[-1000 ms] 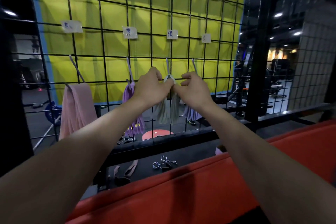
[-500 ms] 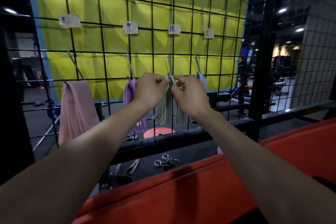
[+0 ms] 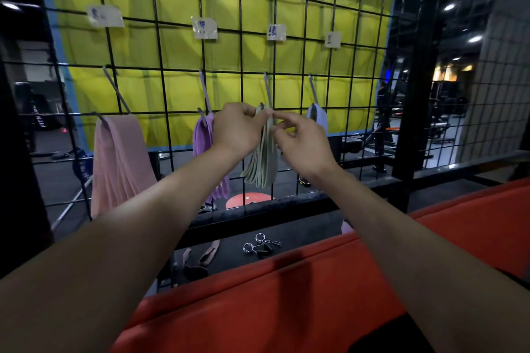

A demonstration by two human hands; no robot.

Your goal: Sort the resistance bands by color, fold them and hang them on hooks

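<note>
A bundle of folded green bands [image 3: 262,160] hangs from the third hook [image 3: 267,92] on the black wire grid [image 3: 160,66]. My left hand [image 3: 239,129] pinches the top of the green bundle at the hook. My right hand [image 3: 301,143] is just right of it, fingers curled, its fingertips touching the band's top. Pink bands [image 3: 120,160] hang on the first hook at the left, purple bands [image 3: 202,137] on the second, partly behind my left wrist. Pale blue bands [image 3: 319,120] hang on the fourth hook, behind my right hand.
Paper labels [image 3: 204,27] are clipped to the grid above each hook. A red padded surface [image 3: 286,295] lies in front of me. Behind it on the dark floor are metal barbell clips [image 3: 259,245] and a loose pink band [image 3: 205,253]. Black frame posts [image 3: 413,94] stand at the right.
The green bundle now hangs in one gathered bunch on the hook. My right hand has shifted a little to the right and down from the hook; my left still holds the top.
</note>
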